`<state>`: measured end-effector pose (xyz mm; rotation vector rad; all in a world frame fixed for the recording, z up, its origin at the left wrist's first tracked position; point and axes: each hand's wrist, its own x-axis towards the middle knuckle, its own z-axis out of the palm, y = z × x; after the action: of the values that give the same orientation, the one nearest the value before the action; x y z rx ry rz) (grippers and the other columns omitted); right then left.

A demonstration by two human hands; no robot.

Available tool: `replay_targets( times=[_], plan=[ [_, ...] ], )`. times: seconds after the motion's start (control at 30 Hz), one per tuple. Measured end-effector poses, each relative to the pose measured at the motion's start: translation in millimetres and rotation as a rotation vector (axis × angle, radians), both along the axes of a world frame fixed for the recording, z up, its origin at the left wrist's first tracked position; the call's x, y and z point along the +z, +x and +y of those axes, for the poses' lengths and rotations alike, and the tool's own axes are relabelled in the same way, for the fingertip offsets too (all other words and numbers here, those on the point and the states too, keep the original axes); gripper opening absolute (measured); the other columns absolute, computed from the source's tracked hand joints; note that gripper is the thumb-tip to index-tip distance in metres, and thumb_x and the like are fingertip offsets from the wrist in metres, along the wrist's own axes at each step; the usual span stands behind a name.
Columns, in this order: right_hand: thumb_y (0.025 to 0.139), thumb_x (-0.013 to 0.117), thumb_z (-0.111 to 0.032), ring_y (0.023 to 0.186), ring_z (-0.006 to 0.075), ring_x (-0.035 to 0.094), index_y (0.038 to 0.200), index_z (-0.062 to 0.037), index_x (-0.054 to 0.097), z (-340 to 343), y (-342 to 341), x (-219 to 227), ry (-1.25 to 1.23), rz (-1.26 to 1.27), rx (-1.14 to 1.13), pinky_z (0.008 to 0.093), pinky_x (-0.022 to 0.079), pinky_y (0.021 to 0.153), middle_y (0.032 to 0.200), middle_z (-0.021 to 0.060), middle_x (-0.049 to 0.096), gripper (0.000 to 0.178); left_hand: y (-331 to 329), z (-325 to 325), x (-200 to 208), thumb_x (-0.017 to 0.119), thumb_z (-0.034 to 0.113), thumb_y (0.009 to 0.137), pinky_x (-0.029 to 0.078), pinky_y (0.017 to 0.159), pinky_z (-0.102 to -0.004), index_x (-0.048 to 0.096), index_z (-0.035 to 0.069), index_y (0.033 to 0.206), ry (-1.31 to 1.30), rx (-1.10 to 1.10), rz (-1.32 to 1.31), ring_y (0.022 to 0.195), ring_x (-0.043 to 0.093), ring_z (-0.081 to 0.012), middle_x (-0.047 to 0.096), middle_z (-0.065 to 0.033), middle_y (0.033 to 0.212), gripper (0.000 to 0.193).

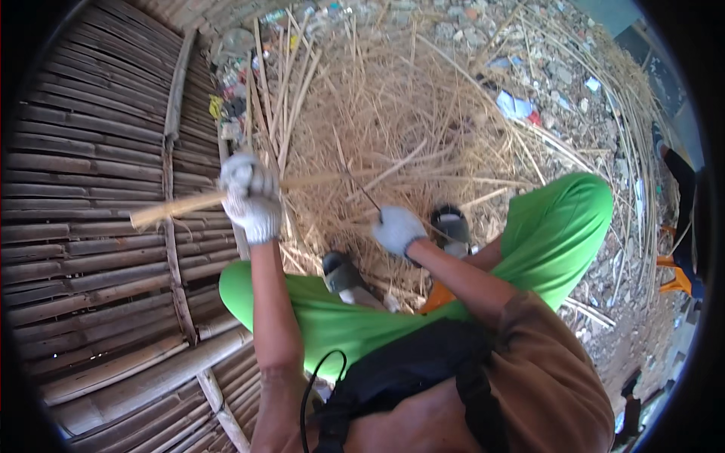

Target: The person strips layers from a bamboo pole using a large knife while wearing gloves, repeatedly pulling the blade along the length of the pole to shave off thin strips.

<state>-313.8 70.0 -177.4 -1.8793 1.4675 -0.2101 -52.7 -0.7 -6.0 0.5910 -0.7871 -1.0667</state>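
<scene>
My left hand [251,198], in a white knit glove, is closed around a pale bamboo strip [181,208]. The strip runs crosswise, one end out over the slatted bamboo wall and the other reaching to the right in front of me, where it is blurred. My right hand [399,232], gloved the same way, is closed on a thin, dark, blade-like tool [365,192] slanting up and left. Its upper part meets or crosses the strip's right end; whether they touch I cannot tell. The tool's handle is hidden in the glove.
A slatted bamboo wall [98,215] rises at my left. Straw-like bamboo shavings [423,113] cover the ground ahead, with long bamboo strips [298,98] at the far left. Rubble and litter [563,75] lie to the right. Another person [683,196] is near an orange stool [672,275] at the right edge.
</scene>
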Motion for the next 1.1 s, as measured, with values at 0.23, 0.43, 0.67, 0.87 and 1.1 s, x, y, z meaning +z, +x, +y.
replay_targets(
  times=[0.23,0.43,0.67,0.87,1.1],
  plan=[
    [0.093,0.059,-0.032,0.091,0.0424,0.074,0.116,-0.0033,0.073,-7,10,24,-0.028,-0.117,-0.017,0.0524,0.060,0.083,0.101,0.0266,0.074,0.039,-27,7,16,0.069,0.017,0.094,0.024,0.041,-0.0270,0.067,-0.001,0.102,-0.005,-0.106,-0.103,0.044,0.028,-0.0074,0.033,0.0061,0.055,0.020],
    [0.095,0.057,-0.035,0.091,0.0413,0.074,0.114,-0.0034,0.071,-26,7,46,0.189,-0.117,-0.053,0.0524,0.059,0.081,0.099,0.0254,0.074,0.039,-20,-3,11,0.070,0.019,0.094,0.026,0.042,-0.0261,0.068,-0.001,0.103,0.000,-0.084,-0.070,0.045,0.032,-0.0082,0.037,0.0053,0.056,0.022],
    [0.096,0.058,-0.037,0.086,0.0397,0.075,0.113,-0.0077,0.073,-20,-7,-11,-0.027,-0.056,-0.090,0.0515,0.060,0.078,0.096,0.0236,0.075,0.037,-47,-2,28,0.069,0.014,0.092,0.022,0.040,-0.0276,0.067,-0.001,0.103,0.003,-0.025,-0.194,0.043,0.027,-0.0080,0.034,0.0061,0.056,0.019],
    [0.091,0.061,-0.031,0.094,0.0419,0.074,0.120,-0.0088,0.076,-30,8,51,0.208,-0.029,-0.051,0.0506,0.060,0.086,0.101,0.0242,0.076,0.039,-19,-6,13,0.069,0.016,0.092,0.023,0.041,-0.0280,0.067,-0.001,0.103,-0.023,-0.100,-0.125,0.044,0.027,-0.0082,0.033,0.0056,0.056,0.021],
    [0.093,0.063,-0.035,0.095,0.0396,0.075,0.117,-0.0096,0.078,-15,-21,-45,0.108,-0.040,-0.134,0.0507,0.059,0.084,0.104,0.0240,0.077,0.038,-34,-6,22,0.069,0.016,0.093,0.023,0.042,-0.0269,0.067,-0.001,0.100,-0.049,-0.063,-0.140,0.045,0.026,-0.0079,0.032,0.0067,0.056,0.018]
  ],
)
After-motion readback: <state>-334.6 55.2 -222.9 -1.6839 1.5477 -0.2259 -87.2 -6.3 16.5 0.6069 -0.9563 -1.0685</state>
